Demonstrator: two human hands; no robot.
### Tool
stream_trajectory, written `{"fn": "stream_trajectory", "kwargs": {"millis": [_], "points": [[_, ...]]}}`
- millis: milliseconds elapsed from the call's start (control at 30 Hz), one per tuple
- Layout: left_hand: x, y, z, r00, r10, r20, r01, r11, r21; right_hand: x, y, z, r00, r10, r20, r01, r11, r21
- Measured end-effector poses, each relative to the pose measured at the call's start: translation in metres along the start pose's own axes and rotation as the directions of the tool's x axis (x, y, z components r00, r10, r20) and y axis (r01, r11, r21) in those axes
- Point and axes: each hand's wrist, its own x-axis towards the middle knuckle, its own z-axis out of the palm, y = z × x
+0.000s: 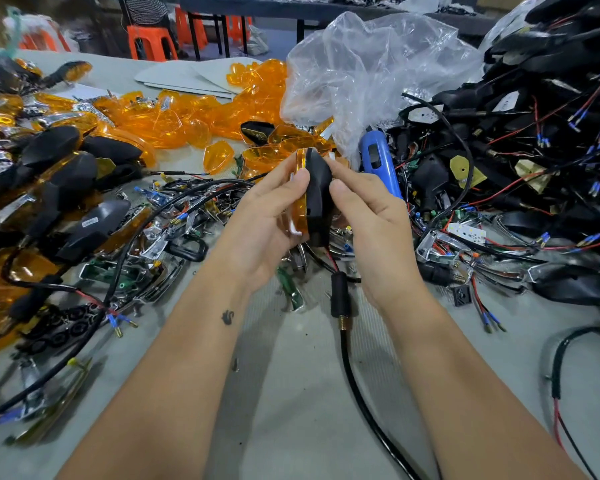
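Facing seam-up, presumably for alignment, the amber lens (301, 206) is pinched by the left hand (267, 230) against the black housing (317, 194), itself pinched by the right hand (371, 218).

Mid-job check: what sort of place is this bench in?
Probably a small assembly workshop for turn-signal lamps: loose orange lenses heaped on the table, a pile of wired black housings, and the left hand and right hand holding one lamp together.
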Motion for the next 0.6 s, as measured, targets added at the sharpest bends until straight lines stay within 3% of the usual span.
{"fn": "stream_trajectory", "kwargs": {"millis": [133,233,300,467,600], "points": [[-0.001,0.0,-0.001,1.0,0.018,0.007,-0.018,1.0,-0.021,-0.002,0.001,0.0,0.999,0.008,0.041,-0.007,1.0,-0.01],[-0.002,-0.001,0.0,0.998,0.019,-0.052,-0.021,0.999,-0.036,-0.006,0.009,0.006,0.988,-0.103,0.119,0.146,0.885,-0.442],[-0.002,-0.002,0.001,0.998,0.017,-0.061,-0.019,0.999,-0.028,-0.007,0.015,0.009,0.983,-0.149,0.109,0.184,0.787,-0.589],[-0.006,0.002,0.006,0.996,-0.026,-0.082,0.025,1.0,-0.014,-0.006,0.013,0.008,0.973,-0.223,0.062,0.22,0.81,-0.543],[-0.007,0.002,0.004,0.996,-0.09,-0.018,0.089,0.995,-0.054,-0.009,0.011,0.01,0.961,-0.276,0.024,0.247,0.816,-0.523]]}}
